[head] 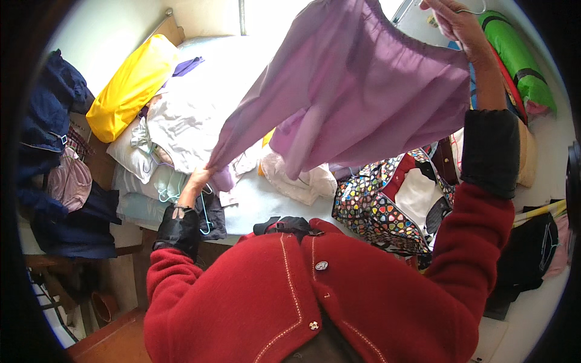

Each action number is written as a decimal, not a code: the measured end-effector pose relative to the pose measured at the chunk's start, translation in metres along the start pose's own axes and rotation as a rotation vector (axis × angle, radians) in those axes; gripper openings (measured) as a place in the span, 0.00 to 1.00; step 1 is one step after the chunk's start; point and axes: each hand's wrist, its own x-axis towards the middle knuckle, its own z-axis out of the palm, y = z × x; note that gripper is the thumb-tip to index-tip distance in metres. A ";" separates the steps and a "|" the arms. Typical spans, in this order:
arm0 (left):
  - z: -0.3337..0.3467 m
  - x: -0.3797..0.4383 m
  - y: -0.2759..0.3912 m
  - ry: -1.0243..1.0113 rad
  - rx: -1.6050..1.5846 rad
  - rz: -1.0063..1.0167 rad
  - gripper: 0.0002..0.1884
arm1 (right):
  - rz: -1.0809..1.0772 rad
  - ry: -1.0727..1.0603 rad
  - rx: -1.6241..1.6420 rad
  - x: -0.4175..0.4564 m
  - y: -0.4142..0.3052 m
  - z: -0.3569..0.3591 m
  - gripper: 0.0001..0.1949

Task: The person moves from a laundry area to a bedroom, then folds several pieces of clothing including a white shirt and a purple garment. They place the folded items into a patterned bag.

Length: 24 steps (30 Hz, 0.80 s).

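Note:
A mauve pair of trousers with a gathered elastic waistband is spread in the air above the bed, its top running out of the frame. My left hand pinches the end of one leg, pulling it down to the left. Raised at the upper right, my right hand grips a thin clothes hanger, whose curved hook shows beside the fingers. The waistband's corner hangs by my right wrist; how it is fixed there is hidden.
Under the trousers lie a white garment, a pale fluffy garment and a blue hanger on the bed. An unzipped heart-patterned bag holds clothes. A yellow bundle lies left, a green roll right. Dark blue clothes hang left.

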 end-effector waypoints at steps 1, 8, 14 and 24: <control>-0.003 0.004 0.000 0.125 -0.174 -0.013 0.14 | -0.031 -0.002 -0.012 0.001 0.002 0.005 0.09; 0.010 0.031 0.081 0.562 0.205 0.357 0.16 | 0.000 0.006 0.479 0.036 0.034 0.060 0.14; 0.122 0.000 0.151 0.215 0.314 0.684 0.59 | 0.035 -0.091 0.718 0.020 -0.017 0.093 0.14; 0.200 0.036 0.131 -0.045 0.196 0.538 0.22 | -0.085 -0.172 1.006 0.002 -0.068 0.071 0.07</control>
